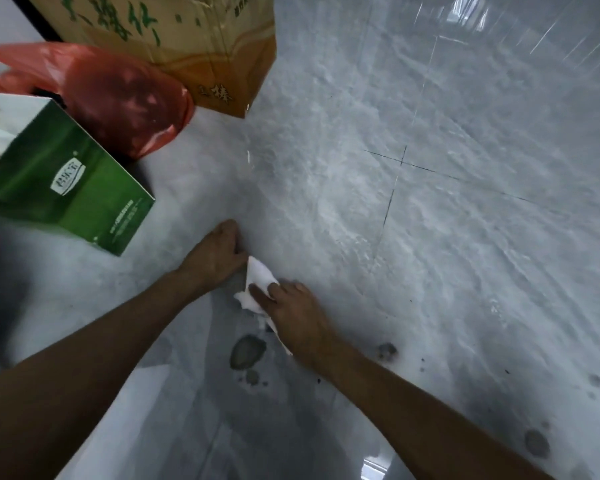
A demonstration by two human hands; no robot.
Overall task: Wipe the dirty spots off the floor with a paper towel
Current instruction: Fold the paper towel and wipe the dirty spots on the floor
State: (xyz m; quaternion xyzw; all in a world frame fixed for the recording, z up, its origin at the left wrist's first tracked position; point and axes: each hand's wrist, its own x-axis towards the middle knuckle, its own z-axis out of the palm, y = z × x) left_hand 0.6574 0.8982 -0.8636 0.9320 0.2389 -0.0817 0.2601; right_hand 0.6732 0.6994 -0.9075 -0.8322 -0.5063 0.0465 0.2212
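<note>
A white paper towel (257, 284) lies crumpled on the grey tiled floor (430, 237) in the near middle, and the right hand (300, 318) presses down on it with the thumb laid straight across the sheet. The left hand (219, 252) rests just beside the towel's far corner with fingers curled under; whether they pinch it, I cannot tell. A large dirty spot (247, 351) sits just near of the towel, while a green box (66, 181), red plastic bag (118, 95) and cardboard carton (187, 39) stand far left.
</note>
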